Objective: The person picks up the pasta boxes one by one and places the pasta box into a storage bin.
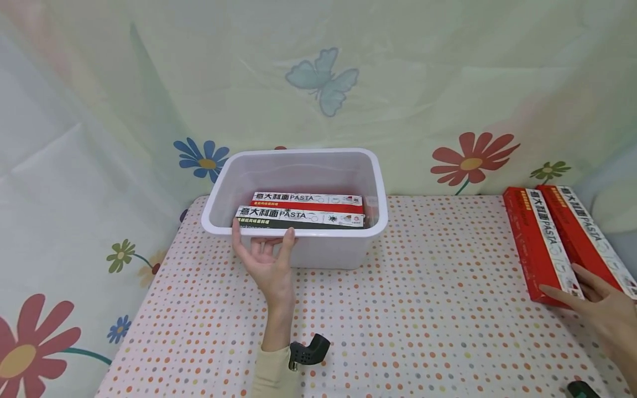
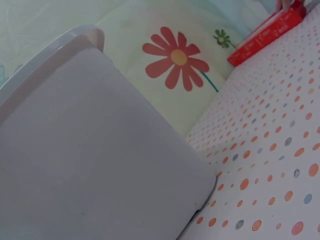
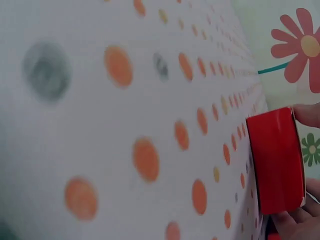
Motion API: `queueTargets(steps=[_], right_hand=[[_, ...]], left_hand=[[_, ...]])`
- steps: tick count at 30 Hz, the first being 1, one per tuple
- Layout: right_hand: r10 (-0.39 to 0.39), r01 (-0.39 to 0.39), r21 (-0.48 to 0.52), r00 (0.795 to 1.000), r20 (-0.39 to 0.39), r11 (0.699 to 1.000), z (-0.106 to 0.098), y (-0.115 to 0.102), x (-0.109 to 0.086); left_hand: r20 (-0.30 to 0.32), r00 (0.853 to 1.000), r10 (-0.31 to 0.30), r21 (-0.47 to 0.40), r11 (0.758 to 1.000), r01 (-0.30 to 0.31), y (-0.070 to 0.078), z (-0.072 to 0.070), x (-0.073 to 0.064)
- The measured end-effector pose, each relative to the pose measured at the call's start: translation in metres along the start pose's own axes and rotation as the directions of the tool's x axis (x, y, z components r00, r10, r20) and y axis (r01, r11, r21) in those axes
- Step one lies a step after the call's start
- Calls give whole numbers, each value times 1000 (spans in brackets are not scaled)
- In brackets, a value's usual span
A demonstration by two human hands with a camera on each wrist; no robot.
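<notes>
A white plastic tub [image 1: 328, 253] stands at the back of the table, with a red pasta box [image 1: 318, 208] and a dark-fronted pasta box [image 1: 313, 223] side by side inside. At the tub's front rim, my left hand [image 1: 266, 265] holds the edge, one fingertip reaching over it by the dark box. Two more red pasta boxes lie at the far right. My right hand [image 1: 604, 307] grips the near end of the left one [image 1: 539, 249], thumb and fingers on opposite sides, as the right wrist view of its red end [image 3: 276, 162] shows. Beside it lies the other red box [image 1: 584, 237].
A dotted cloth [image 1: 428, 315] covers the table. Behind it hangs a flowered curtain [image 1: 408, 99], close to the tub's back. A black wrist device [image 1: 309, 351] sits on the left sleeve, and part of a dark device [image 1: 581, 389] shows at the bottom right.
</notes>
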State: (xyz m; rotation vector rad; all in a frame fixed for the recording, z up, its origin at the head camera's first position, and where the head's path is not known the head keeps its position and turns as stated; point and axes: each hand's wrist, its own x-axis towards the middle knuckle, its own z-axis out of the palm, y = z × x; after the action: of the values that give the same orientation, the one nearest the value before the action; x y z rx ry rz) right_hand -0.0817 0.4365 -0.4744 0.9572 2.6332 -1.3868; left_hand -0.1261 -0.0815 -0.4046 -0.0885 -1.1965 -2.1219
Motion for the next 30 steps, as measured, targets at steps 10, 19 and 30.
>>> queueTargets(steps=[10,19,30], right_hand=[[-25,22,-70,999,-48,997,8,-9,-15],[-4,-1,-40,991,-132,999,24,-13,-18],[-32,27,-36,987,-156,999,34,-14,-22]], left_hand=[[-5,1000,-13,11,1000,13,-1,1,-1],[-17,1000,-7,19,1000,7,0,1,-2],[-14,1000,5,28,1000,-5,0,0,-2]])
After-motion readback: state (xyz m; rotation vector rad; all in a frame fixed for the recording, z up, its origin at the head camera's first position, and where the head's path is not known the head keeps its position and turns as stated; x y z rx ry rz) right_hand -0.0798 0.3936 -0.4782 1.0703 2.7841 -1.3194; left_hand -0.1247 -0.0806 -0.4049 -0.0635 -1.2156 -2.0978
